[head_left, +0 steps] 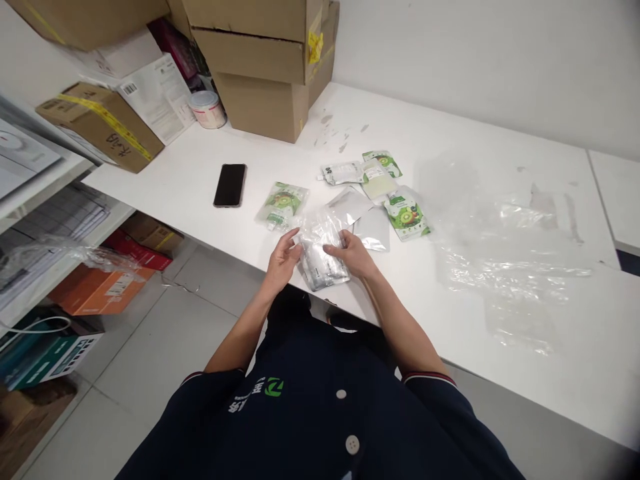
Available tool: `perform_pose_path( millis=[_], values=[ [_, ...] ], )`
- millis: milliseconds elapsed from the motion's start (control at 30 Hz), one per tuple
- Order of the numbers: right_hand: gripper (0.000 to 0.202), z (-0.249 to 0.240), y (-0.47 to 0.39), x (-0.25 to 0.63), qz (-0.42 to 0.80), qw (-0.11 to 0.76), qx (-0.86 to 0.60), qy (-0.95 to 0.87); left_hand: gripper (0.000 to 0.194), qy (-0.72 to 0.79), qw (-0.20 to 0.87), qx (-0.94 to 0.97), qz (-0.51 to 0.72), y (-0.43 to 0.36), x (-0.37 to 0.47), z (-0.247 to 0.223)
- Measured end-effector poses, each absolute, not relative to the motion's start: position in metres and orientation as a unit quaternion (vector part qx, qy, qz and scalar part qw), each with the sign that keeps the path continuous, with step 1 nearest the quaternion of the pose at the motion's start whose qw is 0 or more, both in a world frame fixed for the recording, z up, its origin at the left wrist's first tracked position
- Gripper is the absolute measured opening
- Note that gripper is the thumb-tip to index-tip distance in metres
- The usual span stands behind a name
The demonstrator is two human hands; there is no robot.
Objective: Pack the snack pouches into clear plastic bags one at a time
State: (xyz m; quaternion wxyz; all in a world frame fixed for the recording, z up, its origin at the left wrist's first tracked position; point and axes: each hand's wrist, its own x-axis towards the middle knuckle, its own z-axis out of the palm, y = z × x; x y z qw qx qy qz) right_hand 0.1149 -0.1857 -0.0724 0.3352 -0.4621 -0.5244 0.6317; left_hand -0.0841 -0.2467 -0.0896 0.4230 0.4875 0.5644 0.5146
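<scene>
A clear plastic bag (320, 232) with a silver pouch (326, 265) in it is between my hands at the table's front edge. My right hand (356, 255) grips its right side, the thumb lying on top. At the bag's left edge, my left hand (283, 264) has its fingers curled, thumb against the plastic. Left of the bag lies a green-and-white kiwi-print pouch (283, 203) in clear wrap. Behind it and to the right are silver packets (373, 229), a kiwi-print pouch (406, 215), a pale green packet (379, 180), another kiwi-print pouch (384, 162) and a spouted pouch (343, 173).
A black phone (231, 185) lies on the white table (500, 153) to the left. Crumpled clear plastic bags (510, 260) spread over the right side. Cardboard boxes (265, 103) and a round tub (207, 109) stand at the back left. Shelves (43, 180) with boxes flank the left.
</scene>
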Motion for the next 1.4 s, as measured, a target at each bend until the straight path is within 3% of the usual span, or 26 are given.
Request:
perform_pose_path(
  millis=[100,233,367,533,667,767,900,1033,1133,1267,1400],
  values=[
    [0.053,-0.074,-0.196,0.111,0.65,0.365,-0.438,-0.502,0.041,0.564,0.424,0.431,0.562,-0.227,-0.071,-0.095],
    [0.061,-0.072,-0.19,0.118,0.563,0.416,-0.426,-0.573,0.035,0.569,0.429,0.413,0.567,-0.214,-0.06,-0.093],
    [0.044,-0.058,-0.176,0.131,0.516,0.355,-0.427,-0.653,0.04,0.561,0.434,0.465,0.53,-0.216,-0.056,-0.075],
    [0.055,-0.038,-0.172,0.137,0.509,0.297,-0.469,-0.657,0.057,0.552,0.454,0.49,0.499,-0.218,-0.059,-0.055],
    [0.031,-0.035,-0.176,0.138,0.471,0.261,-0.488,-0.687,0.046,0.579,0.473,0.497,0.441,-0.217,-0.068,-0.049],
    [0.021,-0.039,-0.179,0.135,0.421,0.291,-0.461,-0.725,0.036,0.608,0.437,0.539,0.386,-0.215,-0.079,-0.047],
    [0.021,-0.047,-0.182,0.125,0.483,0.314,-0.439,-0.689,0.035,0.613,0.41,0.543,0.401,-0.217,-0.083,-0.056],
    [0.023,-0.064,-0.183,0.106,0.534,0.356,-0.477,-0.601,0.044,0.556,0.511,0.417,0.506,-0.231,-0.073,-0.074],
    [0.026,-0.077,-0.182,0.094,0.565,0.36,-0.491,-0.557,0.054,0.549,0.534,0.383,0.516,-0.238,-0.077,-0.082],
    [0.029,-0.08,-0.174,0.089,0.6,0.249,-0.448,-0.614,0.056,0.582,0.53,0.406,0.464,-0.228,-0.104,-0.078],
    [0.026,-0.068,-0.158,0.089,0.459,0.063,-0.488,-0.74,0.048,0.653,0.467,0.504,0.317,-0.224,-0.12,-0.069]
  ],
)
